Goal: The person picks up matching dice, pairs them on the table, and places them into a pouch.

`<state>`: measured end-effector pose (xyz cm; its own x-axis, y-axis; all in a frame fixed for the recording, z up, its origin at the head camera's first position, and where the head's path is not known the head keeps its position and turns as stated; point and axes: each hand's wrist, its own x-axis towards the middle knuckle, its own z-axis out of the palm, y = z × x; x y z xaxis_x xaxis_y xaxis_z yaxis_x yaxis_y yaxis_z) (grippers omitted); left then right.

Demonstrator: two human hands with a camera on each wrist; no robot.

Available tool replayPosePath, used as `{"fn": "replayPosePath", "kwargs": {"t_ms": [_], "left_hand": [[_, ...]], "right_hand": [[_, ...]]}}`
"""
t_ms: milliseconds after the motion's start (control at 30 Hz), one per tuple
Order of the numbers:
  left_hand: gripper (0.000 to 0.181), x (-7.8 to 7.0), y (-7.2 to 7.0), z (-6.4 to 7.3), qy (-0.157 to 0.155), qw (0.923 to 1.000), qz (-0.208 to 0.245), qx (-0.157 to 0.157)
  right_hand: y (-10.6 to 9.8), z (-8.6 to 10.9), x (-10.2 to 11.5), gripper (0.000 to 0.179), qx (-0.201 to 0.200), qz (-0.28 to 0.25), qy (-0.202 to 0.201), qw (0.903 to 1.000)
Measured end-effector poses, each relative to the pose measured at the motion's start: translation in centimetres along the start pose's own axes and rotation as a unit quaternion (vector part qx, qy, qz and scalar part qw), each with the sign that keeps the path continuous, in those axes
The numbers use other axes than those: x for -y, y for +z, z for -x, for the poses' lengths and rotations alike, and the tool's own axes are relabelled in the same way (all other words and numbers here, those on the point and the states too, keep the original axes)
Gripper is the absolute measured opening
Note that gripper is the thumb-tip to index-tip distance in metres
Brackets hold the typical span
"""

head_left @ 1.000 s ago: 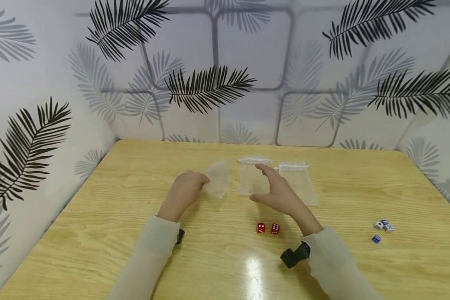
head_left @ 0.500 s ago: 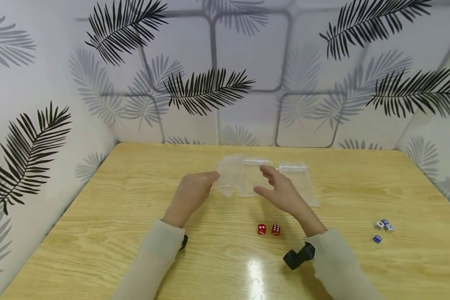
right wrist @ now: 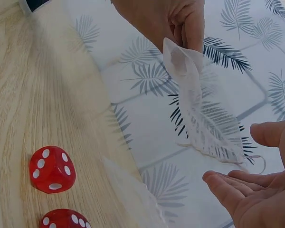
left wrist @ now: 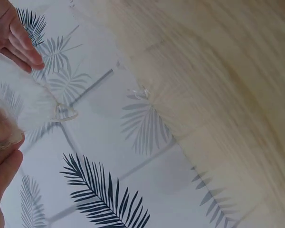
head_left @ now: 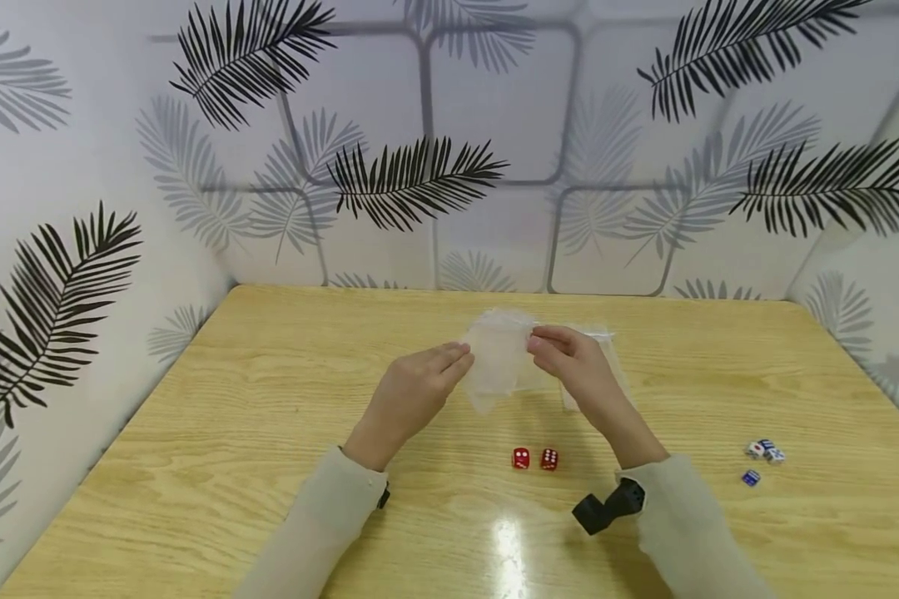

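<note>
My left hand (head_left: 422, 387) pinches a sheer white drawstring bag (head_left: 492, 353) by one edge, raised off the table. In the right wrist view the bag (right wrist: 199, 109) hangs from the left hand's fingers, with its thin cord loop at the far end. My right hand (head_left: 575, 359) is at the bag's other side; its thumb and fingers (right wrist: 228, 187) are spread apart near the corded end, holding nothing. Behind the hands, another sheer bag (head_left: 613, 358) lies flat, partly covered by the right hand. A further flat bag is mostly hidden behind the raised one.
Two red dice, one left (head_left: 520, 457) and one right (head_left: 549, 459), sit on the wooden table (head_left: 232, 433) in front of the hands. Farther right lie several white and blue dice (head_left: 766, 451), with a blue die (head_left: 752, 477) just below them. A patterned wall (head_left: 494, 233) stands behind the table.
My left hand has moved right with the bag, which now overlaps a flat bag. The right hand has shifted slightly right, its fingers drawing closer together beside the raised bag.
</note>
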<state>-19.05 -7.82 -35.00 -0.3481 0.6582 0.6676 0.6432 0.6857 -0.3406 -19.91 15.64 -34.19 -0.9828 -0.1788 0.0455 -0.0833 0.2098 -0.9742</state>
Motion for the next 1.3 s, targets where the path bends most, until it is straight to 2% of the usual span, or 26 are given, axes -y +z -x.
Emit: {"fn": "replayPosePath", "kwargs": {"t_ms": [100,233,467,567,733,867,1000,1133,1300], "left_hand": [[0.026,-0.3,0.0,-0.2,0.029,0.9993,-0.015,-0.019],[0.025,-0.6,0.1,-0.4,0.061,0.9970,-0.030,-0.036],[0.024,-1.1,0.1,-0.4,0.076,0.9954,-0.040,-0.043],[0.024,-1.2,0.1,-0.3,0.075,0.9958,-0.037,-0.037],[0.022,-1.2,0.2,-0.3,0.067,0.9972,-0.018,-0.028],[0.021,-1.2,0.2,-0.5,0.064,0.9974,0.002,-0.034],[0.024,-1.3,0.3,-0.5,0.059,0.9973,0.025,-0.037],[0.030,-1.2,0.3,-0.4,0.038,0.9961,0.070,-0.039],[0.031,-1.1,0.0,-0.6,-0.008,0.9894,0.132,-0.060]], "right_hand": [[-0.2,0.0,0.2,0.050,-0.011,-0.027,0.007,0.9995],[-0.3,0.2,0.4,0.045,-0.030,-0.047,-0.004,0.9984],[-0.4,0.3,0.6,0.030,-0.057,-0.048,-0.015,0.9971],[-0.4,0.3,0.6,0.029,-0.064,-0.051,-0.012,0.9966],[-0.5,0.2,0.9,0.029,-0.070,-0.062,-0.032,0.9951],[-0.8,0.1,1.3,0.033,-0.080,-0.065,-0.050,0.9935],[-1.1,0.3,1.5,0.037,-0.086,-0.047,-0.049,0.9940],[-1.2,0.6,1.4,0.037,-0.088,-0.013,-0.052,0.9947],[-1.1,0.7,1.2,0.033,-0.088,0.014,-0.065,0.9939]]}}
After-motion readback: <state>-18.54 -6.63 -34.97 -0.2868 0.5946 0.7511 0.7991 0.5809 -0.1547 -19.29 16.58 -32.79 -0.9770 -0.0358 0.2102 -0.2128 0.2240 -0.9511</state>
